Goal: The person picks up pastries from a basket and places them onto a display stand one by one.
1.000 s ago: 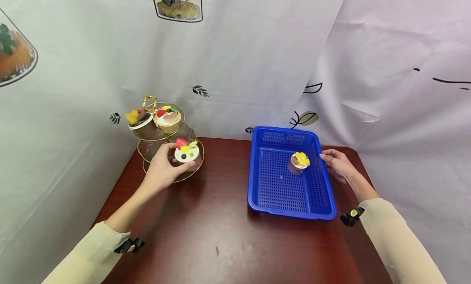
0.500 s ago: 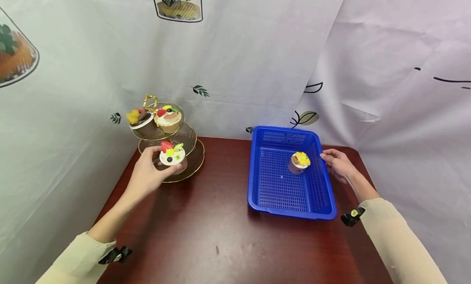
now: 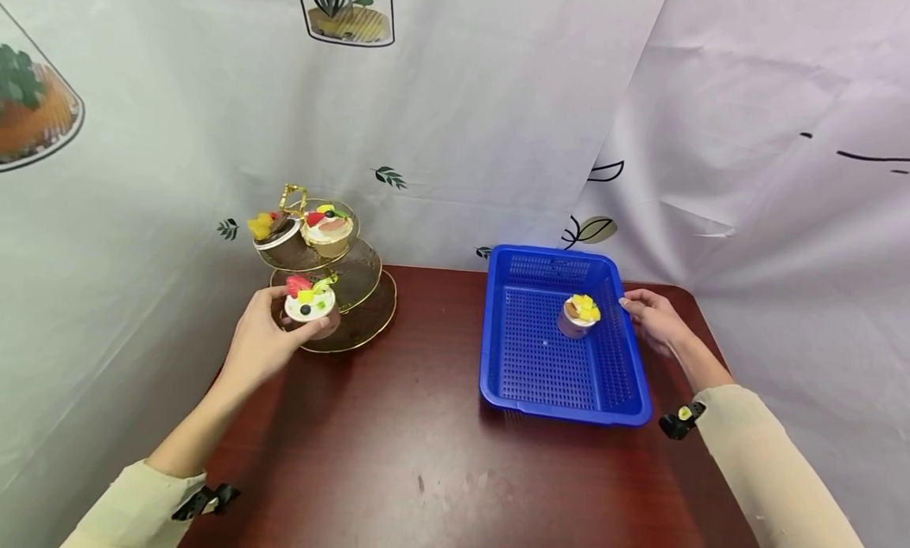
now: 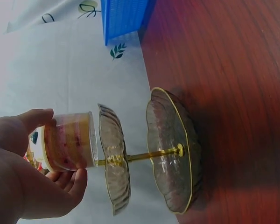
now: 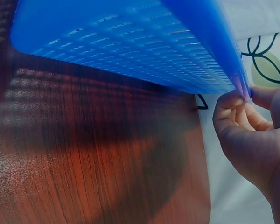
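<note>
The small clear cup dessert with white cream, a red strawberry and green fruit on top (image 3: 310, 307) is up in the air, in the left hand (image 3: 259, 344). The fingers (image 4: 70, 179) and thumb curl round the cup's sides and pinch it. In the left wrist view the cup (image 4: 67, 147) stands upright, with its long way going up and down, and its bottom is just beside the rim of the middle plate. It sits at about 9 o'clock from the three-level glass cake stand with gold rims (image 3: 355, 315), off the plates and not touching them as far as I can tell.

Two more fruit-topped cup desserts (image 3: 306, 232) stand on the top plate of the stand.

The blue plastic basket with little holes (image 3: 562, 366) lies at 3 o'clock from the held cup, well apart from it, across the dark red wooden counter (image 3: 398, 453). Inside the basket stands one small cup dessert with yellow fruit on top (image 3: 579, 315). The right hand (image 3: 657, 319) is at the basket's right side. Its fingers (image 5: 235, 107) pinch the basket's thin rim (image 5: 224, 51).

The left hand is the one that has the strawberry cup. The right hand is nearer to the basket. A white cloth with leaf pictures (image 3: 498, 121) hangs behind it all.
</note>
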`<state>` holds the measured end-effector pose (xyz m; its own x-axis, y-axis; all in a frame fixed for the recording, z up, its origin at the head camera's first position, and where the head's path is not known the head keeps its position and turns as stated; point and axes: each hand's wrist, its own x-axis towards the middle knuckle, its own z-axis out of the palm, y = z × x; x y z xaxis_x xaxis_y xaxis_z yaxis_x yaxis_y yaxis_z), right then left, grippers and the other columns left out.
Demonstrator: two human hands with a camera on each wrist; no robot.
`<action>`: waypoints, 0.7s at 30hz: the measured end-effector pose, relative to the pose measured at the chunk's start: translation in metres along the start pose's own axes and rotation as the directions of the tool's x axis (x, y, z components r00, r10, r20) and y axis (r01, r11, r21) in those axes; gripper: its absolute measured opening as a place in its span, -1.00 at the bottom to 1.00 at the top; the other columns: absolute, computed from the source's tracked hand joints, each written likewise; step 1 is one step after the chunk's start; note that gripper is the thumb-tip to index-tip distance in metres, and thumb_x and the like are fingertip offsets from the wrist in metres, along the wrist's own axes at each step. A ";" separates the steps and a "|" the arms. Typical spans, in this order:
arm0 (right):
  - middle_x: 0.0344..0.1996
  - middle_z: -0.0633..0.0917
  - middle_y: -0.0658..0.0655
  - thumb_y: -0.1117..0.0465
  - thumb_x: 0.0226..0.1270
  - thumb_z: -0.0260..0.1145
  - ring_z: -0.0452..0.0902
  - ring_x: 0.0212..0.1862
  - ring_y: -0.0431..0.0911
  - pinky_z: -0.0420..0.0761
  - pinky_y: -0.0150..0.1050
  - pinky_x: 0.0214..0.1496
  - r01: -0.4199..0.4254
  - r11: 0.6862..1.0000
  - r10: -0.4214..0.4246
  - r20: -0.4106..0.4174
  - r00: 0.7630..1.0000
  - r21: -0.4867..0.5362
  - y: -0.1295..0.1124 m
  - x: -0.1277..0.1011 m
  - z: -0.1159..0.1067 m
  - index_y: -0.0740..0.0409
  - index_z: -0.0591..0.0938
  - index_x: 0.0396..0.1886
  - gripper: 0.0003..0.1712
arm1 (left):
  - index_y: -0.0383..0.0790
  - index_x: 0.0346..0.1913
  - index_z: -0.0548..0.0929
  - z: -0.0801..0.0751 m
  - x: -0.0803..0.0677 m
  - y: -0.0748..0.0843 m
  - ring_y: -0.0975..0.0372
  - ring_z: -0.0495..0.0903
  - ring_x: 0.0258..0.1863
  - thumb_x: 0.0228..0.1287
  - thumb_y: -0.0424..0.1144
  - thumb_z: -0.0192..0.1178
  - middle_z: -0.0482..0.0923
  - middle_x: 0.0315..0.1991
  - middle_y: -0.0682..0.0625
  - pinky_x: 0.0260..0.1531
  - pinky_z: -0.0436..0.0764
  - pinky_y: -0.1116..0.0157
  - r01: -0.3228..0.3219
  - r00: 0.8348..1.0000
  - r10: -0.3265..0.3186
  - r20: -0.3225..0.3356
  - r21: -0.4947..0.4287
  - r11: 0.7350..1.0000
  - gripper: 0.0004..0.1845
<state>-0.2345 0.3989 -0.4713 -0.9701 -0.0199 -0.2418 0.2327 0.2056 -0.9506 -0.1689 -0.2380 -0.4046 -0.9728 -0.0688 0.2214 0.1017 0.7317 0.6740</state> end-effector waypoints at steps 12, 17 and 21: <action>-0.18 0.64 -0.04 0.11 0.75 0.09 0.63 -0.22 -0.23 0.72 -0.29 -0.17 0.004 1.000 -0.004 0.000 1.000 -0.016 0.003 0.000 -0.001 0.34 0.37 0.26 -0.61 | -0.49 0.41 0.38 -0.007 0.005 -0.011 -0.06 0.60 0.02 0.30 0.06 0.51 0.52 0.15 -0.32 -0.18 0.42 0.50 0.085 0.995 -0.084 0.050 -0.030 0.996 -0.12; -0.17 0.64 -0.04 0.12 0.75 0.09 0.64 -0.22 -0.23 0.72 -0.29 -0.17 0.004 1.000 -0.004 0.001 1.000 -0.003 0.003 0.001 -0.001 0.35 0.36 0.27 -0.60 | -0.50 0.43 0.37 -0.008 0.010 -0.011 -0.11 0.62 0.07 0.33 0.06 0.47 0.51 0.21 -0.35 -0.17 0.44 0.52 0.103 0.993 -0.102 0.059 -0.031 0.994 -0.13; -0.18 0.65 -0.04 0.12 0.74 0.09 0.64 -0.23 -0.23 0.72 -0.29 -0.19 0.002 1.000 -0.002 -0.001 1.000 0.000 0.002 0.001 0.000 0.34 0.37 0.27 -0.61 | -0.51 0.43 0.37 -0.009 0.013 -0.010 -0.11 0.62 0.07 0.33 0.07 0.46 0.51 0.21 -0.37 -0.14 0.46 0.46 0.111 0.992 -0.109 0.060 -0.023 0.994 -0.12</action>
<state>-0.2350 0.3997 -0.4736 -0.9707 -0.0190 -0.2395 0.2306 0.2060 -0.9510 -0.1809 -0.2522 -0.4022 -0.9887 -0.1077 0.1041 -0.0019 0.7041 0.7101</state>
